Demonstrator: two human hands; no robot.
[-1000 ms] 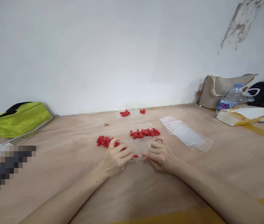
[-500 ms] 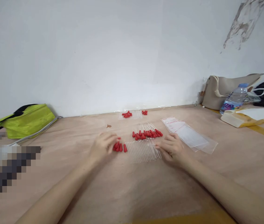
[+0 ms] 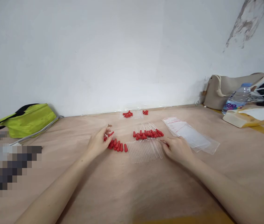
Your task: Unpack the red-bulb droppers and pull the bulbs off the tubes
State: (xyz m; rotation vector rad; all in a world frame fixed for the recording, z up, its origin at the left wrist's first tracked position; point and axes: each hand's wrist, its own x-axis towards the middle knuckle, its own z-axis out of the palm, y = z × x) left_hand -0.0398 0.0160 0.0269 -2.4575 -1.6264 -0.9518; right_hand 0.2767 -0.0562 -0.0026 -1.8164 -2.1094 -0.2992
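Observation:
My left hand [image 3: 98,143] pinches a red rubber cap [image 3: 111,134] just above a loose pile of red caps [image 3: 117,146] on the brown table. A row of clear glass tubes [image 3: 144,150] lies side by side between my hands. My right hand [image 3: 178,150] rests at the right end of that row, fingers curled on a tube with a bit of red showing at the fingertips. Behind the row lies a bunch of tubes fitted with red caps [image 3: 148,133].
Clear zip bags [image 3: 190,135] lie right of the tubes. Small bags with red caps [image 3: 132,114] sit near the wall. A green bag [image 3: 25,120] is at the left, a beige bag [image 3: 229,87], water bottle [image 3: 237,98] and box [image 3: 243,117] at the right.
Both hands came apart from the near end of the tube row. The left went to the cap pile and lifted one cap; the right moved to the row's right end.

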